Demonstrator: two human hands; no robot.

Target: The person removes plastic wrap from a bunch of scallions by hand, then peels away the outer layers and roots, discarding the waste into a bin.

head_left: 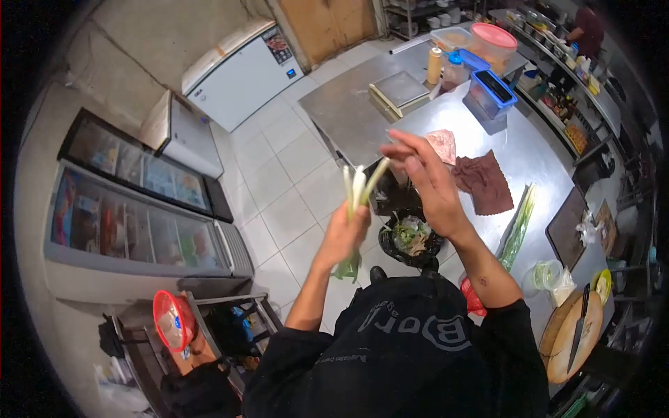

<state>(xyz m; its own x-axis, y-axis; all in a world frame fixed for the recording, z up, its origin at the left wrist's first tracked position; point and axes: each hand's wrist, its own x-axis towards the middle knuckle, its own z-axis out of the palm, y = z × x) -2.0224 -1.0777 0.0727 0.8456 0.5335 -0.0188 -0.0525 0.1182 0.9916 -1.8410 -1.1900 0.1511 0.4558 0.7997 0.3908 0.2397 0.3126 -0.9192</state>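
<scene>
My left hand (341, 235) is wrapped round a small bunch of spring onions (358, 187), white ends up and green leaves hanging below the fist. Close by on the right is my right hand (430, 182), its fingers stretched out near the top of one stalk. Below the hands, on the floor, stands a black-lined waste bin (411, 240) with green trimmings inside. More spring onions (517, 228) lie along the steel table to the right of my right forearm.
The steel table (540, 164) bears a brown cloth (486, 182), a scale (399, 90) and a blue-lidded container (490, 96). A knife (578, 331) lies on a round chopping board (555, 341) at right. Glass-door fridges (139, 223) stand left. Another person (587, 31) is at the far right.
</scene>
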